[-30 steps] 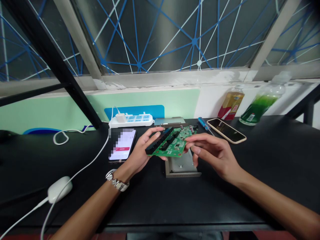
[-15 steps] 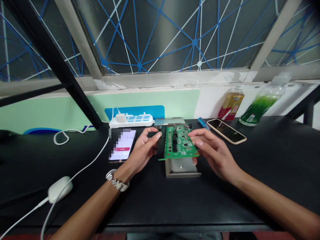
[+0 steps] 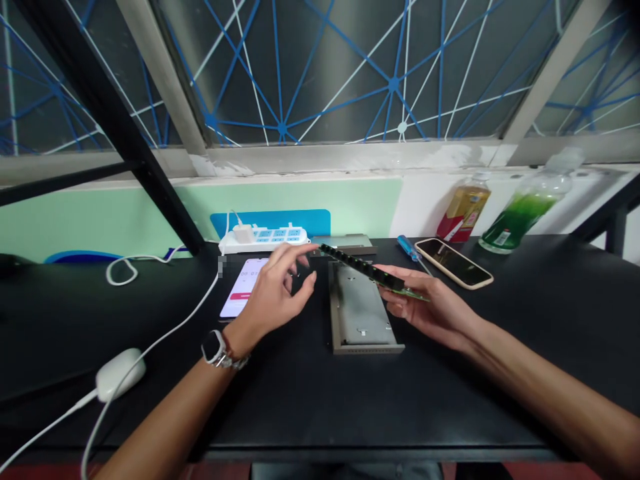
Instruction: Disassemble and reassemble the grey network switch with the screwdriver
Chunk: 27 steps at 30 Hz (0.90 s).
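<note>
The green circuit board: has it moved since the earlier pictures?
Yes. Against the metal tray, which stays put, the green circuit board has moved toward the tray's far end and turned edge-on in the right hand, no longer covering the tray.

Screwdriver (image 3: 407, 246) apparently between metal chassis (image 3: 357, 310) and phone (image 3: 453, 262)

Counts: 2 hands, the left hand (image 3: 275, 293) and the right hand (image 3: 425, 310). 1 green circuit board (image 3: 385, 279). 1 metal chassis tray (image 3: 357, 310). 1 metal plate (image 3: 343, 243). 1 screwdriver (image 3: 407, 245). 2 smartphones: 1 lit smartphone (image 3: 243, 290), 1 dark smartphone (image 3: 453, 262). 2 plastic bottles: 1 amber bottle (image 3: 463, 213), 1 green bottle (image 3: 525, 210). 1 power strip (image 3: 265, 238). 1 charger plug (image 3: 243, 233). 1 white mouse (image 3: 121, 375). 1 wristwatch (image 3: 215, 348). 1 counter (image 3: 550, 320).
</note>
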### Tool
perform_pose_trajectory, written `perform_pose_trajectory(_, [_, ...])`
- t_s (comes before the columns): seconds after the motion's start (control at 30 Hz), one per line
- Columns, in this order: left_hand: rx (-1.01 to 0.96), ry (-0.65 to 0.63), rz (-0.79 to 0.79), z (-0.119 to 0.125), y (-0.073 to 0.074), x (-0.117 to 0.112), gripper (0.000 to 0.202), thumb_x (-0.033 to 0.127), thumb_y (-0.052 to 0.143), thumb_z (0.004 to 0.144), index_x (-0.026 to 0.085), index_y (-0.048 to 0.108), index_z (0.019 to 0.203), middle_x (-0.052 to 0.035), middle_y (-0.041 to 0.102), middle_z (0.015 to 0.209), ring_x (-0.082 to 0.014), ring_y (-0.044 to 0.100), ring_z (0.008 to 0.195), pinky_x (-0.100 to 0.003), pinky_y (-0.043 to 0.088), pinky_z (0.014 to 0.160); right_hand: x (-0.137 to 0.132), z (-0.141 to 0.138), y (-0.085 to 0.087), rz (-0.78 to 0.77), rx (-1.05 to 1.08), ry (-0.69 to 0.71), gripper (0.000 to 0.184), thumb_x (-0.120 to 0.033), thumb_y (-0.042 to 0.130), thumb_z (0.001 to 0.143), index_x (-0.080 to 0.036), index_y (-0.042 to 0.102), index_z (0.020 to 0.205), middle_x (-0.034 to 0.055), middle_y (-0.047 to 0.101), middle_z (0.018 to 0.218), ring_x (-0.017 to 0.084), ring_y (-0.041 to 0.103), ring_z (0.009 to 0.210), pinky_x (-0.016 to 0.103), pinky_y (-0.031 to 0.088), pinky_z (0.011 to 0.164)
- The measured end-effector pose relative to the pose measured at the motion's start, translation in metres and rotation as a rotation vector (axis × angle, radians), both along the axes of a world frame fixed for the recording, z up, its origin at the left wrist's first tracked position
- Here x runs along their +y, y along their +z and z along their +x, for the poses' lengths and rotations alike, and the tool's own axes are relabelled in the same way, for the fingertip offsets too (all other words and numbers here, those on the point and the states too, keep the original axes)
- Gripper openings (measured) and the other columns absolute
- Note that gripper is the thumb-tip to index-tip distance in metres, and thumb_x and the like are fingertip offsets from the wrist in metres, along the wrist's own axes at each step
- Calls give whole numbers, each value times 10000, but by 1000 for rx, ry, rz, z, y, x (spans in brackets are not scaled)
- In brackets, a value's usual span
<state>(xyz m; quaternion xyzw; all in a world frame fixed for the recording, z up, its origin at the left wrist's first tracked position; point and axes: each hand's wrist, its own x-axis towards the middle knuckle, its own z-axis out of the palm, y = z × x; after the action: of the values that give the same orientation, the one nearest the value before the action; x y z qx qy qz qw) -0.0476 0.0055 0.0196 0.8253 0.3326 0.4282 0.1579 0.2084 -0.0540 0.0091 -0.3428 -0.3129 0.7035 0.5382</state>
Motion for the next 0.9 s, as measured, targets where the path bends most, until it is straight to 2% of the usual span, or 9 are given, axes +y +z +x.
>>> perform_pose_trajectory(0.03, [50,30,98,-3,-1,4,480,245,670,871,242,558,1337,-118,589,1209,-226,628,1046,-345,578,791,0,0,0,-5,-1,5,260,-142,690,804,-99,739,1056,31,638,768,65,510,541,171,478,477])
perform_pose_trajectory(0.1, [128,23,185,-6,-4,11,605,256,719,842,276,502,1407,-125,463,1443,-293,469,1323,-482,479,1038,-1,0,2,-20,-19,32,263,-141,685,802,-102,740,1056,42,657,766,78,540,547,176,489,476])
perform_pose_trajectory(0.13, [152,-11,188,-7,-5,12,634,260,721,849,285,474,1432,-115,447,1483,-294,419,1376,-516,415,1103,-2,0,3,-28,-28,54,262,-139,678,803,-106,740,1056,47,664,760,87,556,550,179,494,473])
perform_pose_trajectory(0.17, [166,-57,181,-7,-6,13,609,258,707,866,288,478,1430,-103,481,1473,-280,431,1376,-523,391,1124,-2,0,4,-36,-34,79,262,-136,667,804,-112,739,1054,50,669,753,95,568,551,184,499,470])
perform_pose_trajectory(0.27, [161,-151,177,-6,-7,12,361,239,649,916,268,624,1275,-73,682,1250,-224,626,1164,-451,500,1011,-4,0,6,-55,-45,133,261,-136,631,811,-135,736,1049,61,690,774,111,584,544,206,518,473])
perform_pose_trajectory(0.37, [110,-134,216,-6,-5,6,241,253,671,902,245,699,1141,-64,753,1068,-195,697,960,-373,554,859,-3,3,5,-60,13,126,275,-128,617,804,-146,733,1053,55,697,811,102,571,532,209,519,476])
perform_pose_trajectory(0.53, [65,-110,261,-4,-1,-2,236,255,709,869,253,717,1105,-58,768,1016,-200,702,917,-359,548,822,0,8,-1,-60,122,83,258,-157,615,824,-114,727,1053,53,676,843,103,564,558,212,515,492])
perform_pose_trajectory(0.67, [42,-115,265,-2,0,-4,259,223,728,852,253,720,1110,-52,769,1009,-192,698,892,-341,534,803,-1,8,0,-60,193,114,243,-165,618,817,-77,724,1016,35,588,712,92,504,537,195,480,497])
perform_pose_trajectory(0.9, [23,-117,235,-1,1,-4,248,214,727,854,248,726,1100,-48,770,1001,-181,696,881,-331,529,805,-3,5,3,-76,167,94,246,-167,638,756,-105,722,978,19,518,670,97,419,532,198,418,474])
